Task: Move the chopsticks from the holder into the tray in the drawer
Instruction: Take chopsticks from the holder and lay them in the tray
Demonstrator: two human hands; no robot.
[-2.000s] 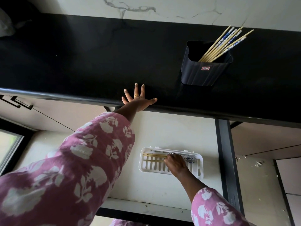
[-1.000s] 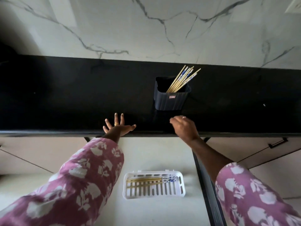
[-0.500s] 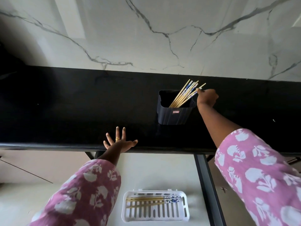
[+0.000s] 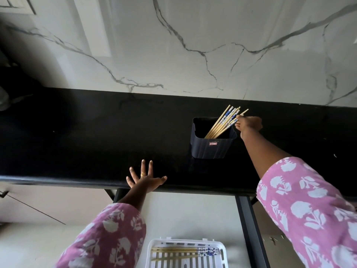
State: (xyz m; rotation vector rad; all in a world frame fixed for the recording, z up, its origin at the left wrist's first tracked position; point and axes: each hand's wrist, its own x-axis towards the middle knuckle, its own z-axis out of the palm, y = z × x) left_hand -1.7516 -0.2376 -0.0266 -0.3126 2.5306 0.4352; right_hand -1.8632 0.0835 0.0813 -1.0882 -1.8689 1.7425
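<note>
Several chopsticks [image 4: 222, 123] lean in the dark holder [image 4: 211, 144] on the black counter [image 4: 96, 132], long axes tilting up and right, tips toward the right hand [image 4: 248, 124]. That hand pinches the upper ends, apparently one or two sticks. Left hand [image 4: 144, 179] lies spread flat at the counter edge. A few chopsticks already rest lengthwise in the white tray [image 4: 185, 254] below.

We see a home kitchen, a black stone table [image 4: 96, 132] backed by a white veined marble wall [image 4: 193, 45], a dark holder [image 4: 212, 144] of chopsticks [image 4: 220, 124] on that table, an open drawer [image 4: 193, 215] below it holding a white slotted tray [image 4: 154, 254].
</note>
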